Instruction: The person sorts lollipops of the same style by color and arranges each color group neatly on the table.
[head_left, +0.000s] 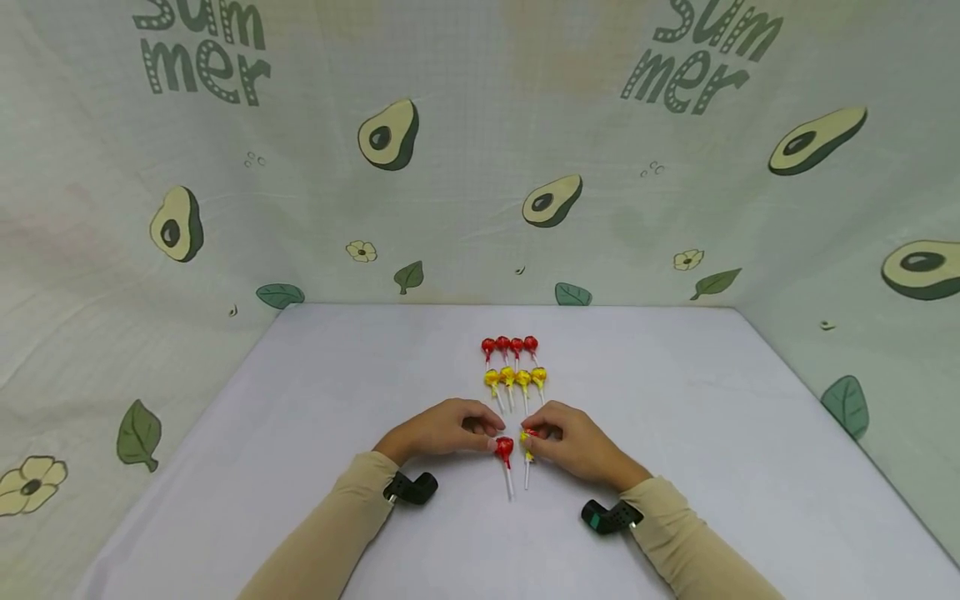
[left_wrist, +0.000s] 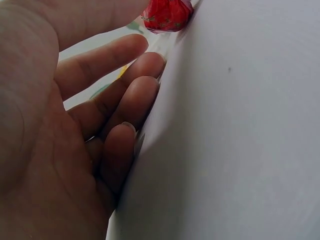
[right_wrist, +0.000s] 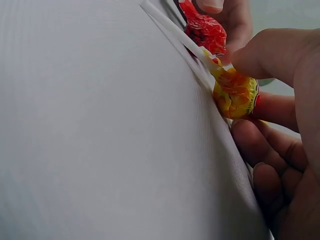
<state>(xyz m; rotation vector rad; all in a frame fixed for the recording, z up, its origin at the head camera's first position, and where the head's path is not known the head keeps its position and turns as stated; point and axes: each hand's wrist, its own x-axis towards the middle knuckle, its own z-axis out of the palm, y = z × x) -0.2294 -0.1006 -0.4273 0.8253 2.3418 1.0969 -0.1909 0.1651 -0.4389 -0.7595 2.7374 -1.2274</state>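
Observation:
My right hand [head_left: 576,439] pinches a yellow lollipop [right_wrist: 235,95] by its wrapped head, between thumb and index finger. Its white stick points toward me, low over the white table. To its left, a red lollipop [head_left: 505,450] lies with its stick toward me. The thumb of my left hand [head_left: 448,429] touches or nearly touches this red head, while the other fingers bend loosely, apart from it. In the left wrist view the red head [left_wrist: 167,15] shows at the top, partly cut off.
Beyond my hands, a row of several yellow lollipops [head_left: 507,377] lies on the white table [head_left: 360,358], heads away from me. Farther back is a row of several red lollipops [head_left: 503,342]. A printed cloth [head_left: 465,125] stands behind the table.

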